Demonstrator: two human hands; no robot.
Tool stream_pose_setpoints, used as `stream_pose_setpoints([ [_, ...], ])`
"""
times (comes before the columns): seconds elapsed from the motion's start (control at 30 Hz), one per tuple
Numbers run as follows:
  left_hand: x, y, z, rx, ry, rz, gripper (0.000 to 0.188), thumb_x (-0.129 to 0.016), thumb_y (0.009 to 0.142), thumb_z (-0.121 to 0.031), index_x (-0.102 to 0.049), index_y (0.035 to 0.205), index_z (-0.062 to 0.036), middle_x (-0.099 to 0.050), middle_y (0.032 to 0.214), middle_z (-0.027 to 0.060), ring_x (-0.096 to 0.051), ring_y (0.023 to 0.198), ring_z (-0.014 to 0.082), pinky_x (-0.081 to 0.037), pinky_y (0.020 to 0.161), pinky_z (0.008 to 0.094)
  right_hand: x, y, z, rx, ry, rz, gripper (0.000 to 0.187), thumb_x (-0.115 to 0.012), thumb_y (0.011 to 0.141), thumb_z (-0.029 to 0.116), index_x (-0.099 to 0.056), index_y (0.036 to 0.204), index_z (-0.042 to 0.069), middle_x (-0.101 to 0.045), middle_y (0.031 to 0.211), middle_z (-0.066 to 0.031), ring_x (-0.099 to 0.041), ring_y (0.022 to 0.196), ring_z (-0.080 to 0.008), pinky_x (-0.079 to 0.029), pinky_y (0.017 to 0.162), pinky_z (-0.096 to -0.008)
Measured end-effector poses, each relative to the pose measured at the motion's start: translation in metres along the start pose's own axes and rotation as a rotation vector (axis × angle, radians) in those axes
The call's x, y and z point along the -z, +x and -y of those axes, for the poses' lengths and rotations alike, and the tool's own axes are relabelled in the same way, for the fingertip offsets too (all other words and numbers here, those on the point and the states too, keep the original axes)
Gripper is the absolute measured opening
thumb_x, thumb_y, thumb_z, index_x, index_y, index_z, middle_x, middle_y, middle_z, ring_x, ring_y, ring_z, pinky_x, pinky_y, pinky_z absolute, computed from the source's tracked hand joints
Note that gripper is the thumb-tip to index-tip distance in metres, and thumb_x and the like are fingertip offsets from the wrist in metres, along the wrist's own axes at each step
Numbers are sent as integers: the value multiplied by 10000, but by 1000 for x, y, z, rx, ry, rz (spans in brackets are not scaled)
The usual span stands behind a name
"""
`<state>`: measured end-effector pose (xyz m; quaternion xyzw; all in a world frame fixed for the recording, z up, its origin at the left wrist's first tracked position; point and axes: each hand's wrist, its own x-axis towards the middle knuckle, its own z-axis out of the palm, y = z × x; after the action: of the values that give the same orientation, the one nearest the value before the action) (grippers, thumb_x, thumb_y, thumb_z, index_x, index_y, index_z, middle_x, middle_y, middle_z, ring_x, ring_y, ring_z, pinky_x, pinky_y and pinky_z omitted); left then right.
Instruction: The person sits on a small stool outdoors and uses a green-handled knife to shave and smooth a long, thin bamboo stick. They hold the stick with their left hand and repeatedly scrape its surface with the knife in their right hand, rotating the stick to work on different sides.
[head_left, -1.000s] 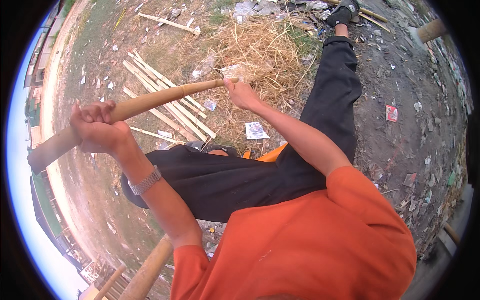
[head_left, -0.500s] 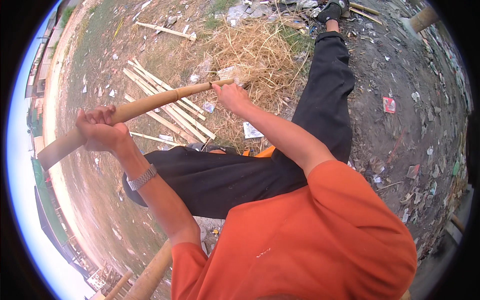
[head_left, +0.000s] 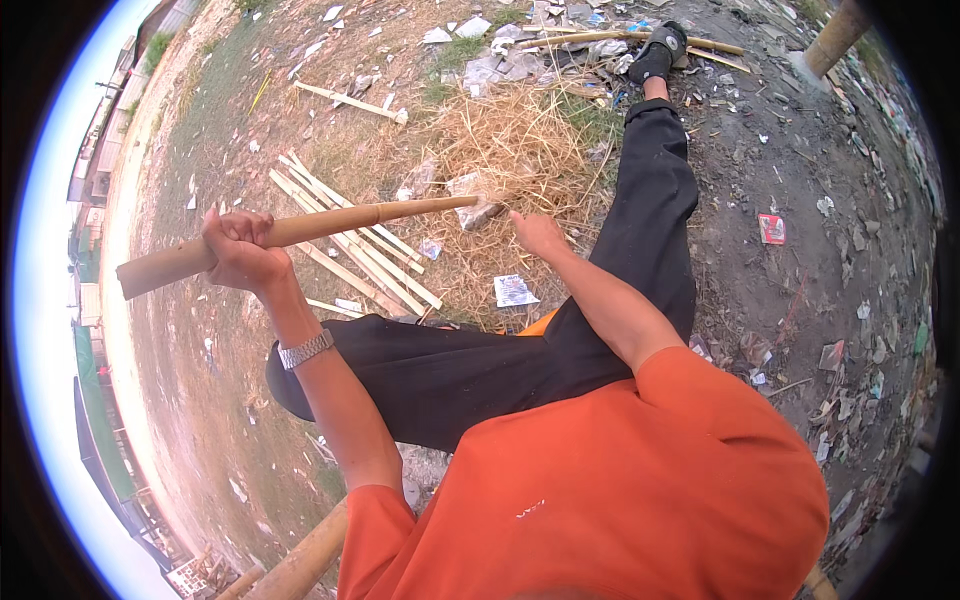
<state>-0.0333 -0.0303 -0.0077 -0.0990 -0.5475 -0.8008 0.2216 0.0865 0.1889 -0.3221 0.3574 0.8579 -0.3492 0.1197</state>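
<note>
A long piece of bamboo (head_left: 340, 220) slants across in front of me, thick at its left end and thinner toward the right, with a joint along it. My left hand (head_left: 243, 245), a metal-banded watch on its wrist, is wrapped round the thick part. The thin end reaches over a pale stone (head_left: 478, 212) beside dry straw. Just right of that end is my right hand (head_left: 541, 236), apart from the bamboo. Its fingers are curled in, and whatever they may hold is hidden from view.
Several split bamboo strips (head_left: 365, 255) lie on the ground beyond my bent left knee. A heap of straw (head_left: 525, 140) is ahead, with another bamboo piece (head_left: 350, 102) to its left. Bamboo posts (head_left: 838, 40) stand far right, and litter is scattered about.
My right hand has come off the bamboo and moved right and down. My left hand, still gripping, has shifted right with the bamboo, which now lies flatter. The view has shifted somewhat.
</note>
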Motion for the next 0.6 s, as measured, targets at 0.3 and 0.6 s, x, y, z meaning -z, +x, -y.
stream_pose_setpoints([
  [0.3, -14, -5, 1, -42, 24, 83, 385, -487, 869, -158, -271, 551, -172, -237, 458, -33, -246, 387, 87, -296, 439, 252, 13, -15, 89, 248, 201, 180, 666, -291, 954, 490, -659, 855, -57, -634, 863, -289, -631, 851, -406, -488, 761, -490],
  [0.6, -11, 3, 6, -36, 35, 185, 366, -456, 873, -172, -252, 569, -161, -196, 469, -21, -263, 389, 112, -334, 446, 287, -15, 19, 45, 70, 97, 224, 632, -294, 956, 474, -664, 947, -39, -632, 966, -272, -611, 949, -397, -478, 819, -475],
])
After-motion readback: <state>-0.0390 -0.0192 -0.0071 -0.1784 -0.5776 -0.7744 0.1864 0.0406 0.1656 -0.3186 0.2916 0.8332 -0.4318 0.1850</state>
